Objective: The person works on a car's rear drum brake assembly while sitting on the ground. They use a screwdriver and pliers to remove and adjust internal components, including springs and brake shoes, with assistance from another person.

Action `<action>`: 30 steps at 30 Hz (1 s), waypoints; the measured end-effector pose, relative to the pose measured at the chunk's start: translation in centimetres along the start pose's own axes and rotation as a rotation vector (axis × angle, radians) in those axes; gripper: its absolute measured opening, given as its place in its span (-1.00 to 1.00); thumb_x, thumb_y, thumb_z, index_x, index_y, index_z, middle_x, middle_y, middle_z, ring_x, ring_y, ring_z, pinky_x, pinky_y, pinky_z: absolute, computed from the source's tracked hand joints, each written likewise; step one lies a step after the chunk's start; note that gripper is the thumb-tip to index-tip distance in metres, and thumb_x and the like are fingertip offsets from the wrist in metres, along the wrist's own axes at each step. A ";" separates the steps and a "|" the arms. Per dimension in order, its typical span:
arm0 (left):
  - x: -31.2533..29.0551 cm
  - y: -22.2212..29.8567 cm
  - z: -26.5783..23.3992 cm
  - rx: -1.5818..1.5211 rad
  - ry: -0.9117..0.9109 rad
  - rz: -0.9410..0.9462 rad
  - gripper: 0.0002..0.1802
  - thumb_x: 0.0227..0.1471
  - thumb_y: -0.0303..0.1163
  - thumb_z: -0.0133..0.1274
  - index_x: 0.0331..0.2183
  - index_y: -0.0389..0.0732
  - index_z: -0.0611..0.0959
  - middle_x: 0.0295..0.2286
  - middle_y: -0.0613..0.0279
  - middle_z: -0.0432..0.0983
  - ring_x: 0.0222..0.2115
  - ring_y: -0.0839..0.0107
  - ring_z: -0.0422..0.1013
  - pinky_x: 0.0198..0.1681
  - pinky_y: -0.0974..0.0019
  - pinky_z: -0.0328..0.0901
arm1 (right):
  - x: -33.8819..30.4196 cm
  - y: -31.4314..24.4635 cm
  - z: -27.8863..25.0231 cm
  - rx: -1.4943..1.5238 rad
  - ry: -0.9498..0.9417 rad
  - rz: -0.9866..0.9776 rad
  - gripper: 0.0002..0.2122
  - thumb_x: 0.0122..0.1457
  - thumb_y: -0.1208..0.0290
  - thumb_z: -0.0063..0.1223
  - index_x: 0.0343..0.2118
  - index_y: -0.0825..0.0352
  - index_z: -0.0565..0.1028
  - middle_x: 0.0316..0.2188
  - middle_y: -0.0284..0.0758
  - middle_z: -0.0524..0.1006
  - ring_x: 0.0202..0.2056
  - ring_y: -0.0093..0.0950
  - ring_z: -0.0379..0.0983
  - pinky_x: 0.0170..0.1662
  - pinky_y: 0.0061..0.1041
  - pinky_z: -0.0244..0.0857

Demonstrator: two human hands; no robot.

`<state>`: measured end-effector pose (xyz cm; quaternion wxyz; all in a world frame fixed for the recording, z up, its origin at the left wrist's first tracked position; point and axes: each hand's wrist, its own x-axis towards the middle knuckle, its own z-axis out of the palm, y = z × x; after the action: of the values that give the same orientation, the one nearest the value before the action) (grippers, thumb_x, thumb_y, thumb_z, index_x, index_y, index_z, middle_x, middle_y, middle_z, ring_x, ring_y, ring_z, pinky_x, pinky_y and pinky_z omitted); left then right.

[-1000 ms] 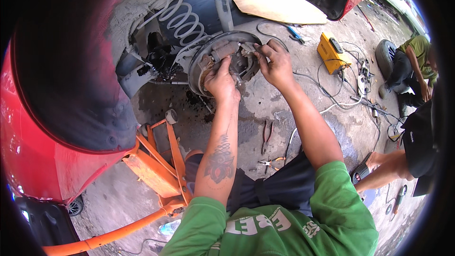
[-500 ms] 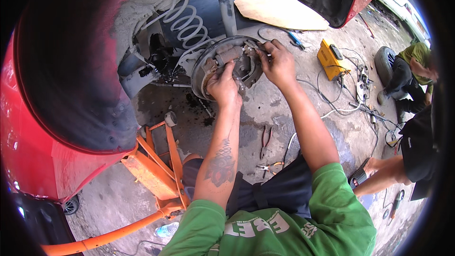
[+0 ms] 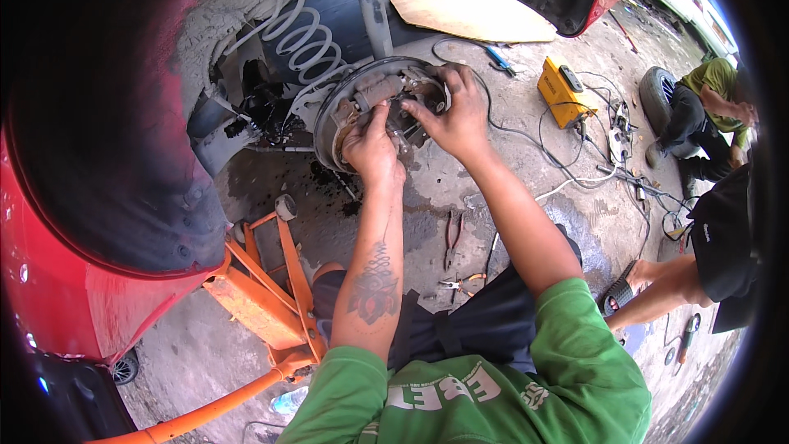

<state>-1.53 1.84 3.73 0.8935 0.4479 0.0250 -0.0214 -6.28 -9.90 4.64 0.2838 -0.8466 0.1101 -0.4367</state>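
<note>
Here, at upper centre, our left hand [image 3: 373, 151] grips the brake assembly [image 3: 376, 91]; our right hand [image 3: 463, 121] curves half-open, its hold unclear.

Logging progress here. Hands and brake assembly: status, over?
Left hand gripping brake assembly; right hand at its right side, thumb spread. Red-handled pliers on ground, clear of both.

Concrete floor [image 3: 438, 177], dark-stained in patches. From view centre: yellow machine [image 3: 564, 97] at 2 o'clock, red-handled pliers [image 3: 451, 242] at 4, plastic bottle [image 3: 288, 400] at 7, orange jack [image 3: 261, 304] at 8.
</note>
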 end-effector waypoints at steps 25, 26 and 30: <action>-0.2 0.3 0.9 -0.004 0.073 0.019 -0.92 0.00 -0.55 0.25 -0.37 -0.25 0.71 -0.47 0.35 0.58 -0.72 0.74 0.18 -0.70 0.55 -0.07 | 1.4 0.6 0.3 -0.037 0.162 -0.362 -0.78 -0.04 0.62 0.22 -0.27 0.36 0.66 -0.49 -0.21 0.54 -0.40 -0.22 0.51 -0.36 -0.29 0.40; -0.1 0.3 0.9 -0.019 0.066 0.024 -0.93 0.00 -0.55 0.25 -0.37 -0.24 0.71 -0.48 0.35 0.58 -0.72 0.73 0.18 -0.70 0.55 -0.07 | 1.5 0.5 0.4 -0.038 0.172 -0.366 -0.78 -0.04 0.62 0.22 -0.26 0.36 0.66 -0.48 -0.21 0.55 -0.40 -0.22 0.51 -0.36 -0.29 0.41; 0.0 0.3 0.8 0.030 0.099 -0.014 -0.92 0.00 -0.54 0.26 -0.38 -0.22 0.69 -0.51 0.38 0.55 -0.73 0.71 0.17 -0.72 0.56 -0.05 | 1.8 0.4 -0.1 -0.019 0.084 -0.355 -0.74 -0.06 0.62 0.20 -0.23 0.35 0.65 -0.47 -0.21 0.55 -0.40 -0.21 0.51 -0.35 -0.27 0.42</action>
<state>-1.51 1.40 4.48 0.8842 0.4615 0.0720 -0.0061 -5.28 -11.04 5.69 0.1894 -0.8364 -0.0251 -0.5137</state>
